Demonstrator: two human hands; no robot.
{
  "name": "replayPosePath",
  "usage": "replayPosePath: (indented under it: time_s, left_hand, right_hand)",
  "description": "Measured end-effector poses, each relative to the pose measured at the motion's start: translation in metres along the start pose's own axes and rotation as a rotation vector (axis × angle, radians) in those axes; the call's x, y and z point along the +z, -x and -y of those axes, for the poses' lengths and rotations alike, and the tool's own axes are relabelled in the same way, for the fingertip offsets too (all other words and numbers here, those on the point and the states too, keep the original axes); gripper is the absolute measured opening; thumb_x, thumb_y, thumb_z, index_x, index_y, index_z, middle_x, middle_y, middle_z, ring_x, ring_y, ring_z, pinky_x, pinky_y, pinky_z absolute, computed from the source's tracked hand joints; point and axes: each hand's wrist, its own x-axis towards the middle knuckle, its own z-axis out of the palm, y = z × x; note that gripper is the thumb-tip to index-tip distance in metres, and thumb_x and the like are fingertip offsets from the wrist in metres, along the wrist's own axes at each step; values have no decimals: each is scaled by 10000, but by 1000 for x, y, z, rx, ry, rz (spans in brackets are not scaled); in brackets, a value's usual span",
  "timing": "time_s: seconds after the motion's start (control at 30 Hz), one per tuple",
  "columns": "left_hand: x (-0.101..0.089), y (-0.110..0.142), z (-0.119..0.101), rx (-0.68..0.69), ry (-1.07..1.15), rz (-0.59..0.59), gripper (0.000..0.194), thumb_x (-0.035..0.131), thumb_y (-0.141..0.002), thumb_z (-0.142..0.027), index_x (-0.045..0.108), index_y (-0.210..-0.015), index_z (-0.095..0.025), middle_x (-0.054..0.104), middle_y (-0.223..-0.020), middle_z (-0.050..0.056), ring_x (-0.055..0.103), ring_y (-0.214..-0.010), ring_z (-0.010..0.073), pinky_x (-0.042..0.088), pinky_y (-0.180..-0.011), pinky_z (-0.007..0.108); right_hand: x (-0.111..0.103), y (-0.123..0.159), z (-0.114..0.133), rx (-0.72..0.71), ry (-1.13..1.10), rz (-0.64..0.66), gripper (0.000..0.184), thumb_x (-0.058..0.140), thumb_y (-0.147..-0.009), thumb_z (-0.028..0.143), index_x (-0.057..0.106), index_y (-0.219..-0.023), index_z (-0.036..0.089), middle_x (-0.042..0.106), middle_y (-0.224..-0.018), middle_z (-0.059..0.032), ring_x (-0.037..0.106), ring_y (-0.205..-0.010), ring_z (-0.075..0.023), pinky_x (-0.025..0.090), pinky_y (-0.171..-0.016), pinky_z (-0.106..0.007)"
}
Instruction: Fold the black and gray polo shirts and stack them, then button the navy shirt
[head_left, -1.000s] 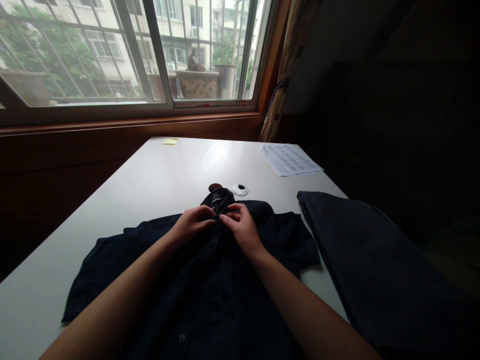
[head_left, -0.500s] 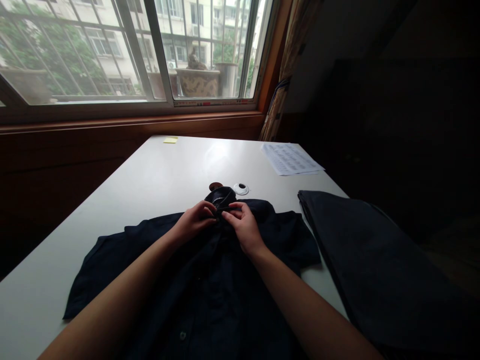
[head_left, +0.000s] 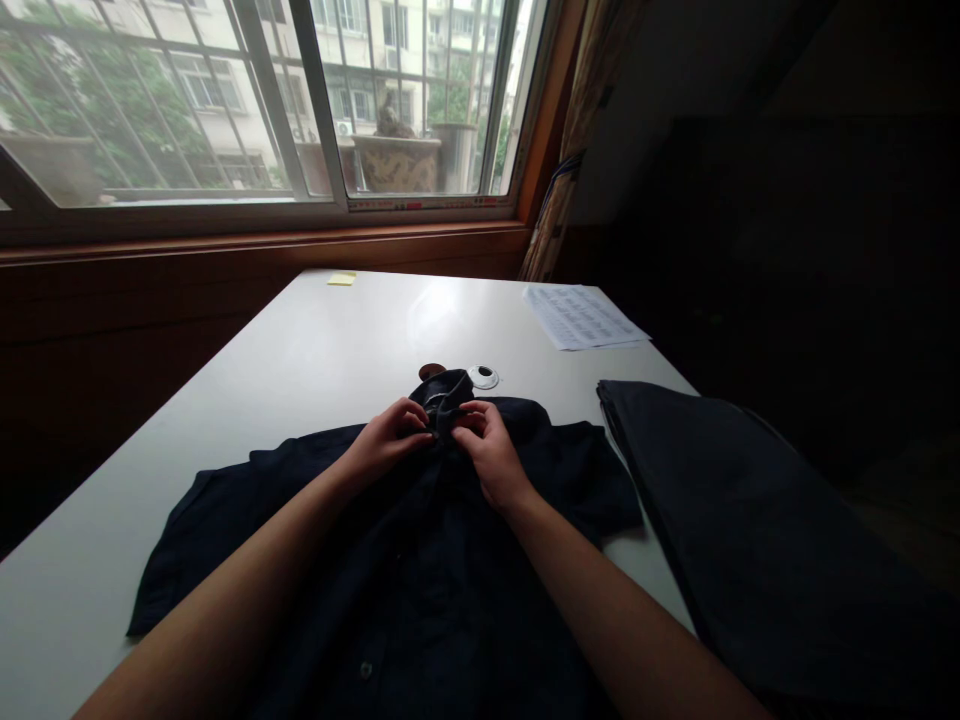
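Note:
A dark navy short-sleeved shirt (head_left: 247,510) lies spread flat, front up, on a white table (head_left: 315,350). Its collar (head_left: 444,390) stands up at the far end. My left hand (head_left: 386,445) pinches the shirt front just below the collar on the left side. My right hand (head_left: 491,450) pinches the same spot from the right, fingertips almost meeting the left hand's. Both forearms rest across the shirt body. Small buttons show down the placket (head_left: 365,668).
A folded dark garment (head_left: 750,540) lies at the table's right edge. Printed paper sheets (head_left: 581,317) sit at the far right, a yellow sticky note (head_left: 341,279) at the far edge, a round cable grommet (head_left: 483,377) behind the collar. A window and wooden sill lie beyond.
Both hands stay at the collar; the fingers have shifted slightly and the collar is drawn closer together. The view has hardly moved.

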Motion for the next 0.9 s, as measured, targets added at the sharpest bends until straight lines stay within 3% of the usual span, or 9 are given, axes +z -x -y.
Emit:
replayPosePath:
  time_s: [0.17,0.33,0.63,0.9]
  left_hand:
    - [-2,-1,0,51,-95,23,229,709,-865,-381,668,-991,-194,712,-970,38,661,-928,200,504,-847,314]
    - [-3,-2,-2,41,-164,30,237,708,-859,-399,695,-976,-194,732,-950,38,672,-895,207,514,-820,313]
    - [-2,-1,-2,27,-166,6,228,719,-849,-395,705,-952,-193,750,-939,35,684,-888,206,516,-805,303]
    - [-3,-1,-1,51,-208,9,215,696,-864,-381,701,-973,-195,737,-952,34,676,-893,204,506,-818,301]
  right_hand:
    - [-3,0,1,37,-1,77,416,666,-729,171,564,-1120,268,652,-905,33,627,-818,-161,489,-728,-276]
    - [-3,0,5,4,81,127,398,729,-770,271,612,-1150,262,684,-934,6,652,-891,-190,511,-802,-311]
    - [4,6,6,-86,77,11,283,718,-813,306,650,-1080,241,723,-934,-11,699,-863,-204,547,-791,-330]
    - [5,5,5,-109,107,46,244,739,-788,292,697,-1020,230,746,-970,-26,697,-950,-223,543,-878,-354]
